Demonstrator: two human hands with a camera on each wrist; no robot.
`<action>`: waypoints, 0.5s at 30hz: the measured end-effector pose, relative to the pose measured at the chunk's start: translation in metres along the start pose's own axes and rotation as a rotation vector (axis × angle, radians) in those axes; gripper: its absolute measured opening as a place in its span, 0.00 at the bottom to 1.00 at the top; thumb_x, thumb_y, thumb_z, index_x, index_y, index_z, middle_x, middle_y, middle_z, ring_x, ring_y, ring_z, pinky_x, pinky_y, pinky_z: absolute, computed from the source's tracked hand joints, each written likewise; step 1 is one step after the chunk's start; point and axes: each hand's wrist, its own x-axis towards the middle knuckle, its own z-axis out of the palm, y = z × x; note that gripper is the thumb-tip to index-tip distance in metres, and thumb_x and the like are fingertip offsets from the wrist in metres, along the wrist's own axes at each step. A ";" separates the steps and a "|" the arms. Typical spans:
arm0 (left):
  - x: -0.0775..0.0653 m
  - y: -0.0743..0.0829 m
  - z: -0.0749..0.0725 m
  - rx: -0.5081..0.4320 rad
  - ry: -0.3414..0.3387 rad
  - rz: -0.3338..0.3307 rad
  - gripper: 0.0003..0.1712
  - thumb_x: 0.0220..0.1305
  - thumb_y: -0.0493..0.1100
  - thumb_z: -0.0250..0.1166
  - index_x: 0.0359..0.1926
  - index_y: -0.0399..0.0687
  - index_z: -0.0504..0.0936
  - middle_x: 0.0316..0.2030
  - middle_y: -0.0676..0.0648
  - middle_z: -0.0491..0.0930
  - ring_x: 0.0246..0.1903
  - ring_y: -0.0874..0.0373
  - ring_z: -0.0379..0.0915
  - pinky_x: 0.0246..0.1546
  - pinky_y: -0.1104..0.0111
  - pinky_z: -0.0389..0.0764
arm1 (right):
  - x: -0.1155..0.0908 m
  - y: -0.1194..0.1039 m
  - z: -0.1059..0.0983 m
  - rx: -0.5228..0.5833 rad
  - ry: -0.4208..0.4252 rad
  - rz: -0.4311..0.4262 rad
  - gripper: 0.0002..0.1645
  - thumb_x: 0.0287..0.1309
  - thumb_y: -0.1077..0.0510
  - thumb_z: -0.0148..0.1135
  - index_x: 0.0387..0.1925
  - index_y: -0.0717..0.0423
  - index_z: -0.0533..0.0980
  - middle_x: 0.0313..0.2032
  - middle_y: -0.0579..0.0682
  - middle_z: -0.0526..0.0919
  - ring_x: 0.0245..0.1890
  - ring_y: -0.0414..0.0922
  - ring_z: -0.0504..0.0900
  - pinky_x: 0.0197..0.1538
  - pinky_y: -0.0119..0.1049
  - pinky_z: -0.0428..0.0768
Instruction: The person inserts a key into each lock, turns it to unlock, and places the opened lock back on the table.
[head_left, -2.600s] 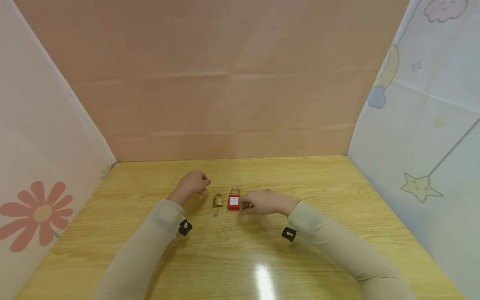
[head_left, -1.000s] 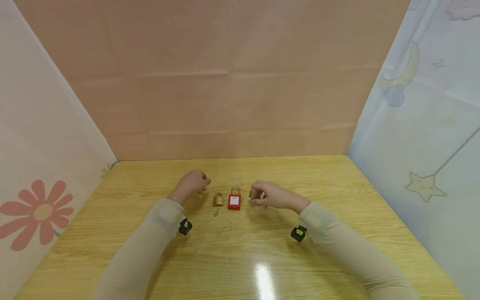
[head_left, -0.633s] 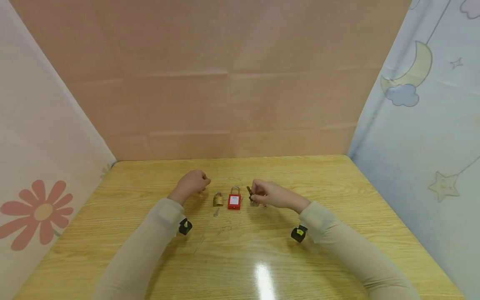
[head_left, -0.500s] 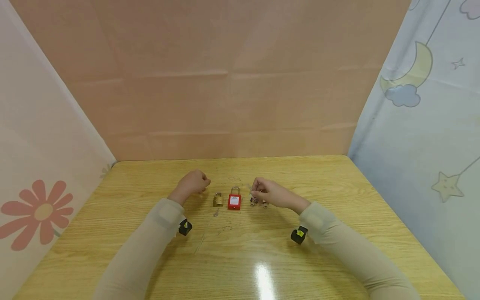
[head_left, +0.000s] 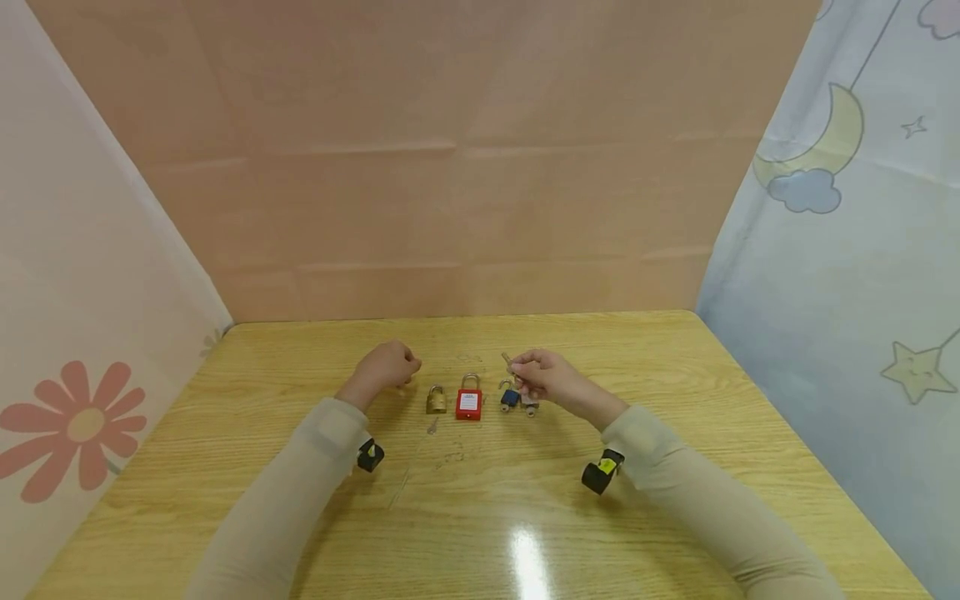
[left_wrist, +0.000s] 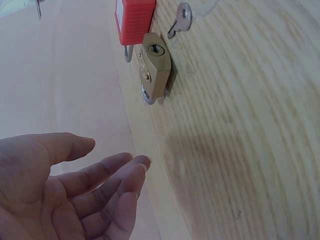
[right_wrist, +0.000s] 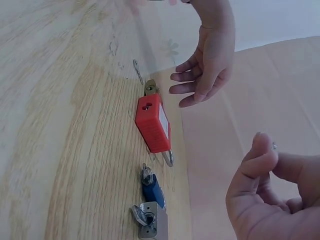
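My right hand [head_left: 551, 379] pinches a small key [head_left: 507, 360] between thumb and fingertips, raised just behind the blue padlock [head_left: 509, 399]. That padlock's shackle looks unlatched, and a silver padlock [head_left: 529, 403] stands beside it, partly behind my fingers. In the right wrist view the silver padlock [right_wrist: 154, 222] has a key [right_wrist: 139, 215] in its keyhole. My left hand [head_left: 386, 364] is held above the table with fingers loosely bent and nothing in them, left of the brass padlock [head_left: 437, 401]. A red padlock [head_left: 468, 404] with a white label stands between the brass and blue ones.
A loose key [head_left: 432, 425] lies in front of the brass padlock on the wooden table [head_left: 480, 517]. Another small metal piece [right_wrist: 153, 156] lies by the red padlock. A pink cloth wall [head_left: 465, 208] stands behind, with printed cloth at both sides.
My right hand has moved from the red padlock's side to the right, then up and back with the key, uncovering the blue and silver padlocks. The left hand has stayed still.
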 end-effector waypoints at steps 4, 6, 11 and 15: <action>0.000 0.000 0.001 -0.003 -0.002 -0.001 0.21 0.74 0.47 0.52 0.53 0.36 0.80 0.33 0.43 0.83 0.30 0.52 0.81 0.37 0.59 0.80 | -0.003 0.001 -0.005 0.053 -0.015 0.035 0.28 0.74 0.56 0.46 0.66 0.73 0.60 0.41 0.54 0.79 0.35 0.38 0.78 0.39 0.29 0.79; 0.001 0.001 0.002 -0.003 -0.002 -0.004 0.21 0.73 0.47 0.52 0.53 0.36 0.80 0.33 0.44 0.83 0.30 0.52 0.81 0.36 0.59 0.79 | -0.005 0.001 -0.005 0.071 -0.009 0.055 0.29 0.74 0.57 0.47 0.66 0.73 0.60 0.44 0.55 0.80 0.37 0.38 0.79 0.44 0.31 0.81; 0.000 0.004 0.002 0.001 -0.004 -0.008 0.21 0.74 0.48 0.52 0.53 0.37 0.80 0.32 0.43 0.83 0.30 0.52 0.81 0.35 0.60 0.79 | -0.006 0.005 -0.007 0.046 0.021 0.082 0.28 0.73 0.56 0.49 0.63 0.75 0.63 0.46 0.56 0.82 0.38 0.37 0.82 0.52 0.38 0.81; 0.000 0.004 0.002 0.007 0.002 -0.005 0.21 0.74 0.47 0.51 0.53 0.37 0.80 0.31 0.43 0.83 0.29 0.52 0.81 0.32 0.62 0.77 | -0.007 0.005 -0.007 -0.004 0.056 0.111 0.25 0.72 0.53 0.52 0.58 0.71 0.67 0.41 0.51 0.85 0.35 0.38 0.83 0.44 0.37 0.81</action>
